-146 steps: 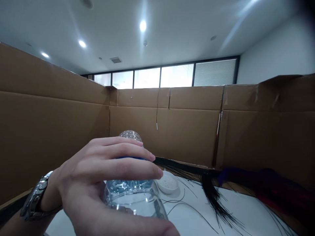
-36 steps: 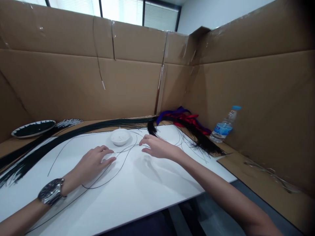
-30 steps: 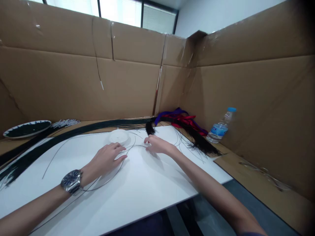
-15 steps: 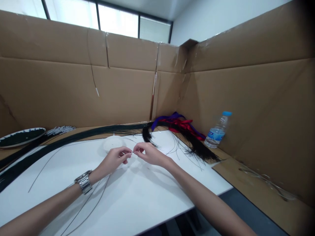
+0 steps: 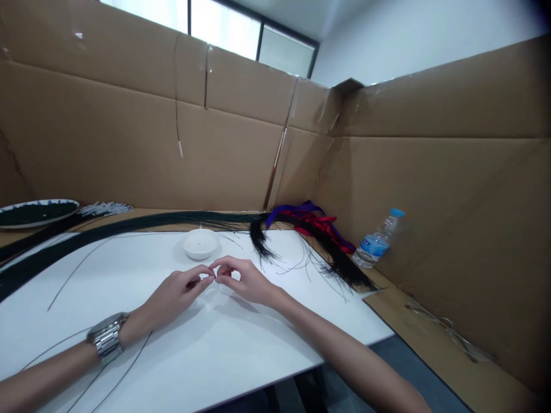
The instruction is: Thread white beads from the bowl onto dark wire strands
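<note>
Over the white tabletop [image 5: 241, 338], my left hand [image 5: 181, 289] and my right hand [image 5: 243, 281] meet at the fingertips, both closed in a pinch. A thin dark strand shows in the left pinch. Whatever the right fingers grip is too small to make out. Thin dark strands [image 5: 124, 376] trail from beneath my left wrist toward the near edge. Just beyond the hands stands a small white dish [image 5: 200, 245]; its contents are hard to make out. A long bundle of dark strands [image 5: 142, 222] stretches across the back, its cut ends [image 5: 260, 241] fanning out.
Cardboard walls [image 5: 232, 155] enclose the table. At the back left are a patterned plate [image 5: 38, 213] and white-tipped strands [image 5: 107, 209]. Red and purple ribbons [image 5: 316, 221] lie in the corner, near a water bottle [image 5: 376, 244]. One strand [image 5: 177, 123] hangs on the wall.
The view has tilted and shifted. Both hands, still pinching together, have come nearer and left, so the white dish is now uncovered. The small gap between the fingertips has closed up.
</note>
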Available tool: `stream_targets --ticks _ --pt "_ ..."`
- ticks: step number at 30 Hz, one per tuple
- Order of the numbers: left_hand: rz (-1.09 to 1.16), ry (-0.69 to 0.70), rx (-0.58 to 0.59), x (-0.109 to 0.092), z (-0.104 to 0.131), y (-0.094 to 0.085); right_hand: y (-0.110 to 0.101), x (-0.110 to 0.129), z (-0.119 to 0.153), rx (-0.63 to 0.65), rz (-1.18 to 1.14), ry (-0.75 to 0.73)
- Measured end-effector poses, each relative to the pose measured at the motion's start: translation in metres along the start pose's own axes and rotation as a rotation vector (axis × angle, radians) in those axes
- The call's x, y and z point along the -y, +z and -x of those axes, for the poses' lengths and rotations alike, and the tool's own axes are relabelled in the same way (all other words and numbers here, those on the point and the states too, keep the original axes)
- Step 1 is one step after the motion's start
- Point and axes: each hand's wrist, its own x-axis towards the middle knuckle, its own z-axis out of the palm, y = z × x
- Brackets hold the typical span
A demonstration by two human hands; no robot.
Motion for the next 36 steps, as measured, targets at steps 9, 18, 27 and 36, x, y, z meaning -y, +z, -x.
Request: stream_targets --ticks 9,18,27,36 --pt "-0.1 0.012 -0.036 -0.001 0.004 -0.005 0.007 -0.008 0.001 0.018 -0.068 0.055" --pt "-0.034 0.045 -0.069 0.008 0.004 0.0 0.001 -0.015 -0.004 0.006 -0.014 0.072" --pt "0.002 -0.002 -0.074 0.016 -0.002 0.002 -0.033 -0.029 -0.116 0.251 0.723 0.046" --pt "0.053 -0.024 -0.063 0.013 -0.005 -0.003 0.007 -0.049 -0.153 0.363 0.751 0.116"
